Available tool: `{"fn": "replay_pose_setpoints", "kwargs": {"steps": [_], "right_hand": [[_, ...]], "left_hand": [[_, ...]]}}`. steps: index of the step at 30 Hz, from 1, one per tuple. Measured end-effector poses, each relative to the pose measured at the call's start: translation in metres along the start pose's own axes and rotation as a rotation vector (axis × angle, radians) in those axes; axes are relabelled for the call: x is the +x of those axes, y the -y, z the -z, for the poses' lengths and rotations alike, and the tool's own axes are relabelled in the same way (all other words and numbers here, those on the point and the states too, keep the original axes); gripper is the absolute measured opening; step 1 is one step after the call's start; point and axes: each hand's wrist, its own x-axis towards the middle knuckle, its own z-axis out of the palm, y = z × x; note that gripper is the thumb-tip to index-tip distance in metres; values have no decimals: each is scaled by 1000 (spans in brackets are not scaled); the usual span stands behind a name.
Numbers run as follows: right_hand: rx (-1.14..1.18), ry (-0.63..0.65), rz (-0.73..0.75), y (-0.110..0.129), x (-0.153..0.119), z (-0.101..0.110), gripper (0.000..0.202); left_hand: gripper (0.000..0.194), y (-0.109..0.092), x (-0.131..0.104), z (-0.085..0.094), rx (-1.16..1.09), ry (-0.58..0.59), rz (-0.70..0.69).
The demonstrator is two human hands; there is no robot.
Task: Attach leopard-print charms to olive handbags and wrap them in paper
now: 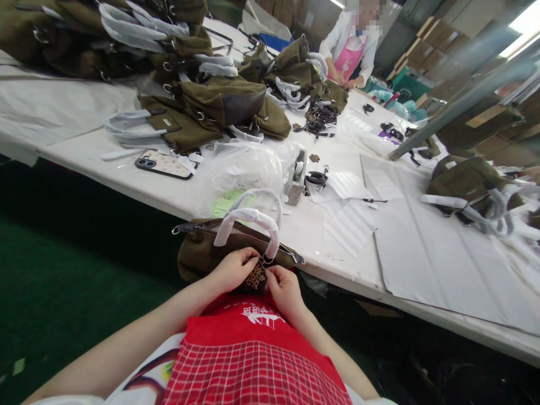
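An olive-brown handbag [196, 256] rests at the table's edge against my red apron, its zipper facing up and its two handles [248, 218] wrapped in white. On its front hangs a leopard-print charm [255, 277] near the ring at a handle's base. My left hand [237, 269] pinches the charm's upper left side, thumb and forefinger close together. From the other side my right hand [283, 286] has its fingertips pressed together at the charm's right edge. Whatever small strap or clip lies between the right fingertips is too small to make out.
Olive handbags [223, 101] are piled at the back left, and another bag [468, 183] lies at the right. Nearby are a phone [164, 164], a clear plastic bag [240, 166], a tape dispenser [296, 177] and a coiled black strap [316, 179]. A slanting metal pole [447, 115] stands right. Across the table works a person [350, 50].
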Motion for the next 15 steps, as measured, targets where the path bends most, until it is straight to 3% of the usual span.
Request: {"fn": "replay_pose_setpoints", "kwargs": {"steps": [6, 12, 15], "right_hand": [[52, 11, -11, -5, -1, -3, 23], [141, 14, -98, -3, 2, -3, 24], [110, 40, -112, -2, 3, -3, 23]], "left_hand": [[26, 5, 5, -1, -88, 31, 106], [21, 4, 4, 0, -34, 14, 18], [28, 1, 0, 0, -88, -3, 88]]}}
